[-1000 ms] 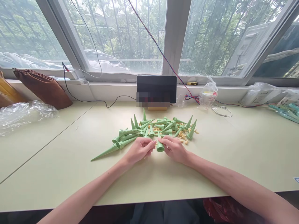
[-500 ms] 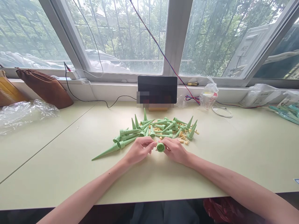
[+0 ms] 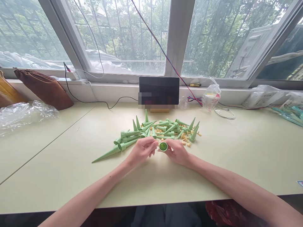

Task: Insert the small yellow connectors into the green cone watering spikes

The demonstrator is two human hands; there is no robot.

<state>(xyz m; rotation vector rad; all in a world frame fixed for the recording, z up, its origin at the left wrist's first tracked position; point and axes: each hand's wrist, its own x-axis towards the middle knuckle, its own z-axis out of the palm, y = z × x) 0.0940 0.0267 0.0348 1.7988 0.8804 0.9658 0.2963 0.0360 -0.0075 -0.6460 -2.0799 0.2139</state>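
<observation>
My right hand (image 3: pixel 176 151) is closed around a green plastic spike (image 3: pixel 163 146), its round open end facing me. Just left of it, my left hand (image 3: pixel 144 148) has its fingers pinched together; whatever is between the fingertips is too small to make out. Behind both hands lies a pile of green spikes (image 3: pixel 131 133), some upright on their wide ends and others on their sides. Small yellow plastic pieces (image 3: pixel 184 136) are scattered among the spikes on the right of the pile. One long spike (image 3: pixel 106 154) points toward the front left, near my left forearm.
A dark tablet (image 3: pixel 159 90) on a wooden stand is behind the pile. Cables, a tied plastic bag (image 3: pixel 211 96) and a coiled white cable (image 3: pixel 224 113) lie at the back right. A brown pouch (image 3: pixel 44 90) and clear plastic wrap (image 3: pixel 28 115) occupy the back left.
The spike in my right hand has tipped so its open end faces me more directly, and it has risen slightly. My left hand stays almost in place beside it.
</observation>
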